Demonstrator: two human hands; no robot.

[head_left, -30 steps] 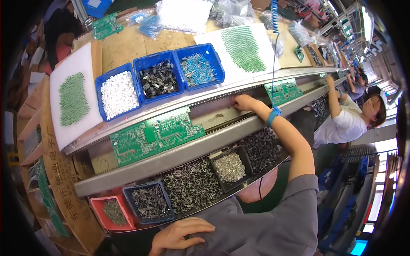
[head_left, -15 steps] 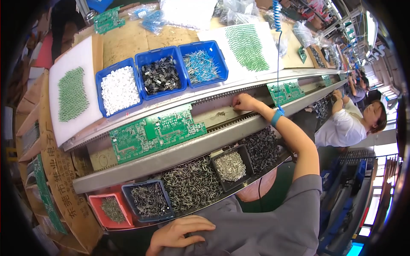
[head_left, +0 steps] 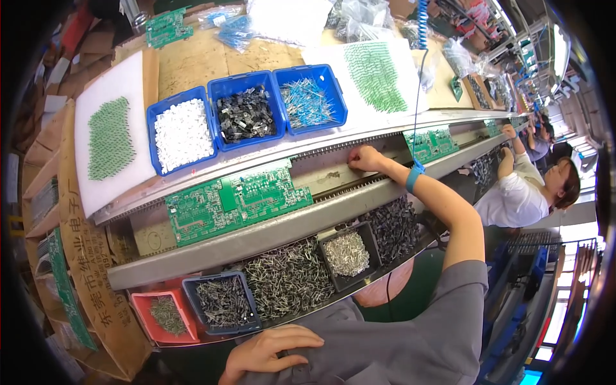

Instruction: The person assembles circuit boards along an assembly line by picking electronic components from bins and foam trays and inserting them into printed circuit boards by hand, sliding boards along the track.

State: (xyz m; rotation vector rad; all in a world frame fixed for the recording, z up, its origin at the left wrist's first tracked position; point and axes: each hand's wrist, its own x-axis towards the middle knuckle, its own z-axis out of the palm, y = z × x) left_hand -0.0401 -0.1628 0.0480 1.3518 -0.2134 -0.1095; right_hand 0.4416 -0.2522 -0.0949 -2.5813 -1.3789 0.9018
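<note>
My right hand [head_left: 366,158] rests in the conveyor channel [head_left: 330,173], its fingers curled together; what they hold, if anything, is hidden. A blue coiled-cord strap circles that wrist. Left of this hand, a green circuit board [head_left: 239,197] with small parts on it lies across the rails. Another green board [head_left: 431,142] sits farther along to the right, past my wrist. My left hand [head_left: 276,350] lies on my grey clothing at the lower edge, its fingers stretched out and nothing in them.
Beyond the channel stand blue bins of white parts [head_left: 183,135], black parts [head_left: 247,115] and blue-bodied leaded parts [head_left: 308,102]. Foam sheets [head_left: 138,70] hold rows of green parts. Nearer me are a red bin [head_left: 142,309], a dark bin [head_left: 192,301] and loose metal pins [head_left: 289,279]. A co-worker [head_left: 513,199] sits right.
The co-worker's arm has lifted and reached toward the line. My view has shifted slightly. My right hand stays in the channel with curled fingers, and my left hand has not moved.
</note>
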